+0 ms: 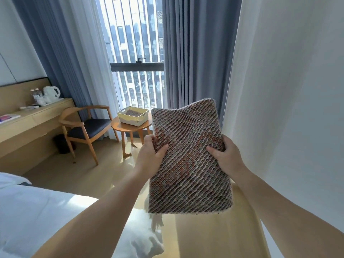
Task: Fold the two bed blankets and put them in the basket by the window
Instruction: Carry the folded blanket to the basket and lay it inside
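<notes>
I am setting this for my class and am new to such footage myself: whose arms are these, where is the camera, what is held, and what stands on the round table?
No machine here: one camera, worn on a person's head, looks forward and down, so both bare arms are the wearer's. The left hand and right hand grip the sides of a folded woven blanket, thumbs on top. Ahead, by the window, a pale basket stands on the round table beside a wooden chair; similar woven fabric seems to lie inside it. A white bed shows at lower left.
</notes>
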